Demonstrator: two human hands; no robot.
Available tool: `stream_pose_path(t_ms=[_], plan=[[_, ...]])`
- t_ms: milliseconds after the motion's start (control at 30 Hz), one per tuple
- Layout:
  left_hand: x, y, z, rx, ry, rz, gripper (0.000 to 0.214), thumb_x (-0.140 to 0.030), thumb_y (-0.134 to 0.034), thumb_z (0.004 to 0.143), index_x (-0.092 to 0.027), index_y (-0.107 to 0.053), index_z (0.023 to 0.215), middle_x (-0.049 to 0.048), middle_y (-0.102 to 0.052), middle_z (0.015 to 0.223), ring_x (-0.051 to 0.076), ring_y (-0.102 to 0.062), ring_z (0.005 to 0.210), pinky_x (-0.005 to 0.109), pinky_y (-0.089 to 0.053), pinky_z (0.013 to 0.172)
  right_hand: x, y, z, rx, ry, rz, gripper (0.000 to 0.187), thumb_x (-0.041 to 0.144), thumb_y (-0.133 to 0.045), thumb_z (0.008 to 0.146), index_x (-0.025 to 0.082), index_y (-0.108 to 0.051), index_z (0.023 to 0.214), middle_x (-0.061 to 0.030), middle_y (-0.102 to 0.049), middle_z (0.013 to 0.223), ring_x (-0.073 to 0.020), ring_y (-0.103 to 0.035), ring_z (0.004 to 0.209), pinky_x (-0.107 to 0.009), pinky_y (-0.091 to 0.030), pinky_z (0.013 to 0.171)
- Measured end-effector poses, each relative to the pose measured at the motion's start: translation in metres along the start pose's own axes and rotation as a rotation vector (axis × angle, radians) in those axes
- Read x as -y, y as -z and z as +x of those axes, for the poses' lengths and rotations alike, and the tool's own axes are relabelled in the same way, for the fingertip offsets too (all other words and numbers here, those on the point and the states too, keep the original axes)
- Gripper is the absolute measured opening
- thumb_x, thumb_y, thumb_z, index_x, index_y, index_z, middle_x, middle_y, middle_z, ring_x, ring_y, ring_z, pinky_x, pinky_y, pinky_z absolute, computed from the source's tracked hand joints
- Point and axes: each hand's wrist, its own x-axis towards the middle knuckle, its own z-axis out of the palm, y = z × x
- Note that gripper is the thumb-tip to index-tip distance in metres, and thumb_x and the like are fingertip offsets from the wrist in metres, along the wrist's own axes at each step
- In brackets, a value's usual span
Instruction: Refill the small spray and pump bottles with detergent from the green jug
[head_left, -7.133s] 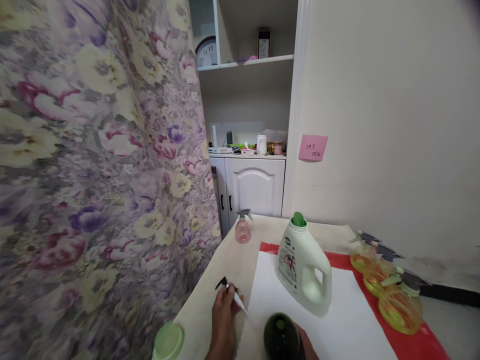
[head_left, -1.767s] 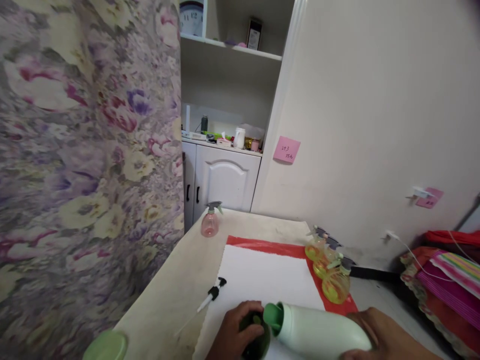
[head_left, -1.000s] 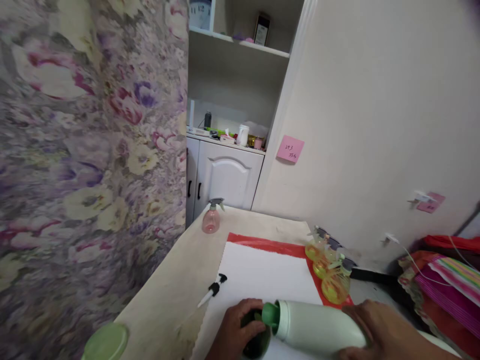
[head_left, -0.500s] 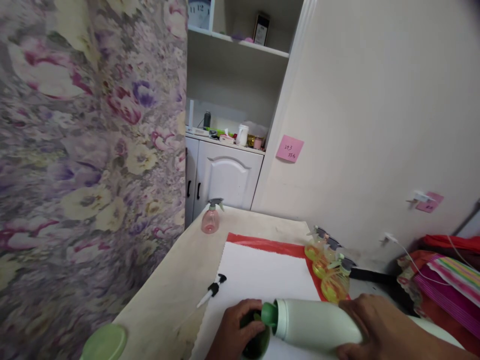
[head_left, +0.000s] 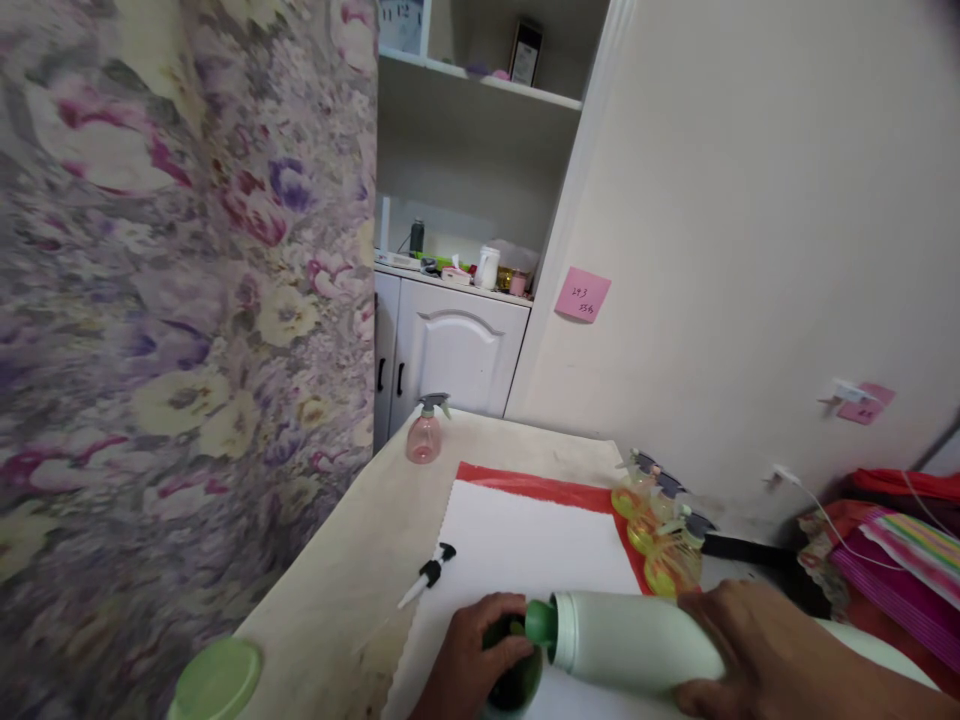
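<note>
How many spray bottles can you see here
4. One pink bottle stands at the far left corner of the table. Along its right side, overlapping, are a far yellow bottle, middle yellow bottle and near yellow bottle. Others may be hidden.

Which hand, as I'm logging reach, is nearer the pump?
Left. The left hand, on the dark bottle, is right of the pump; the right hand, on the jug, is farther right.

Numerals on wall note [head_left: 583,295] and shelf clock [head_left: 401,25].
On the wall note we read 243 or 293 over 55 and an unclear character; on the clock, 11 and 12. Second note [head_left: 879,398], box label [head_left: 526,64]: illegible.
</note>
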Motion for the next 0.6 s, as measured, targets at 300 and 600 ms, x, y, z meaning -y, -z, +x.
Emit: stream_pose_path(t_ms=[300, 600], plan=[[-0.001, -0.001, -0.001, -0.010, -0.014, -0.028, 0.025, -0.015, -0.067, 0.066, -0.022, -0.074, 0.090, 0.0029, -0.076, 0.095, 0.023, -0.067, 0.094, 0.031, -0.046, 0.088, -0.004, -0.003, 0.002, -0.012, 0.021, -0.019, 0.020, 0.039, -0.067, 0.066, 0.024, -0.069, 0.079, -0.0044, -0.074, 0.079, -0.0241, -0.066, 0.072, -0.030, -0.040, 0.061], [-0.002, -0.001, -0.001, 0.002, -0.032, -0.040, 0.025, -0.015, -0.067, 0.066, -0.021, -0.074, 0.089, 0.0034, -0.077, 0.093, 0.024, -0.067, 0.092, 0.031, -0.047, 0.086, -0.017, -0.016, 0.005, -0.083, 0.094, -0.074, 0.021, 0.039, -0.069, 0.066, 0.025, -0.069, 0.081, -0.0043, -0.074, 0.077, -0.0252, -0.065, 0.071, -0.032, -0.039, 0.061]])
